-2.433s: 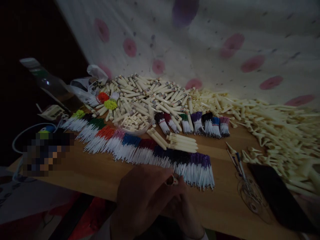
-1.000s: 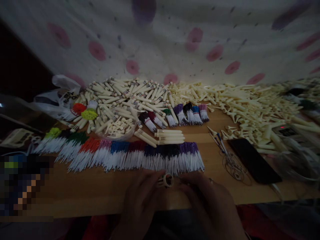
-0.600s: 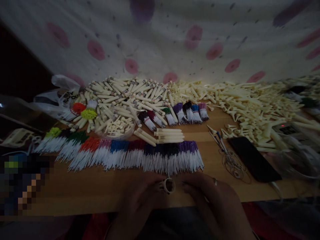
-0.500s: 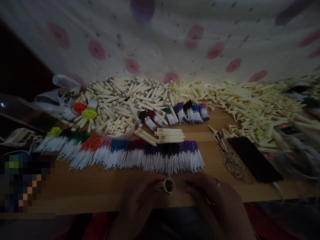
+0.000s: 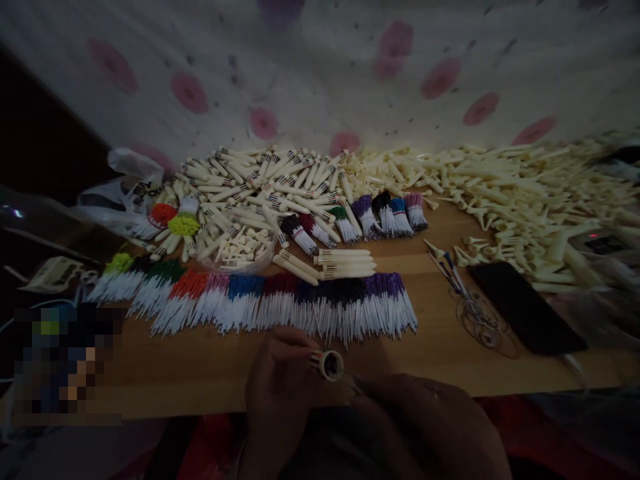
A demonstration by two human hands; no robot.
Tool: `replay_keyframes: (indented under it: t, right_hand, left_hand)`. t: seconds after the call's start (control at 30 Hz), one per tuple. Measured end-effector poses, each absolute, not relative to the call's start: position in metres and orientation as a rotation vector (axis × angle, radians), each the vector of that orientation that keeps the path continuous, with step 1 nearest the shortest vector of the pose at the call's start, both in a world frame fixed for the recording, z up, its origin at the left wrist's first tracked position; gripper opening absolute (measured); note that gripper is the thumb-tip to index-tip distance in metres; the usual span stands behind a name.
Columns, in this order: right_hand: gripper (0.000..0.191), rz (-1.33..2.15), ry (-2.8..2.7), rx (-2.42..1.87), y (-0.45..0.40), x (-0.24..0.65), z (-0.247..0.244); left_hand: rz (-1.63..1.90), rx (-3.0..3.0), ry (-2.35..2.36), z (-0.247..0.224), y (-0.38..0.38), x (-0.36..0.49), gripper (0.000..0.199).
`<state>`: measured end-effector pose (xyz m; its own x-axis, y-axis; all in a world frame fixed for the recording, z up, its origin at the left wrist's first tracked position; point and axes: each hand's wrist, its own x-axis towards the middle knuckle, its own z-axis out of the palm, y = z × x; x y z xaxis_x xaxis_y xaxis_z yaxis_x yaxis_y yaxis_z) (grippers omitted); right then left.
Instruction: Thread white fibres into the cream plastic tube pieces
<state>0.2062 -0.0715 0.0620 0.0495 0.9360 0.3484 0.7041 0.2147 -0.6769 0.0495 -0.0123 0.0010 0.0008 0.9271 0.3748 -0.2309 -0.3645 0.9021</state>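
Note:
In the dim light, my left hand (image 5: 280, 380) is closed around a cream plastic pen barrel (image 5: 332, 366), its round open end tilted up toward me and dark parts inside. My right hand (image 5: 415, 407) is just right of that open end, thumb and fingers brought together. Whatever those fingers may hold is too dark and blurred to make out. Beyond the hands lies a long row of pen refills (image 5: 335, 320), white with coloured ends sorted by colour. Several cream pen barrels with slots (image 5: 349, 265) lie behind the row.
A clear tub of small cream parts (image 5: 240, 250) stands behind the row. Pen bodies (image 5: 250, 173) are heaped at the back left, cream cones and tubes (image 5: 530, 193) at the back right. Bundled refills (image 5: 395, 217) lie between. A phone (image 5: 527, 307) and tangled cord (image 5: 483, 320) lie right.
My right hand has come in from the right, its fingertips now close to the barrel's open end. My left hand keeps hold of the barrel. The view has shifted slightly.

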Motion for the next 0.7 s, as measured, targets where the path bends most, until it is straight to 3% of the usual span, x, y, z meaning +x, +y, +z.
replay_keyframes:
  t: [0.27,0.7]
  right_hand:
    - [0.032,0.42,-1.703,-1.566,-0.069,0.201,0.052]
    - [0.032,0.384,-1.728,-1.601,-0.07,0.202,0.054]
  left_hand:
    - [1.55,1.38,0.81,0.002,-0.011,0.049,0.018]
    - [1.302,1.321,0.819,0.0,-0.016,0.049,0.013]
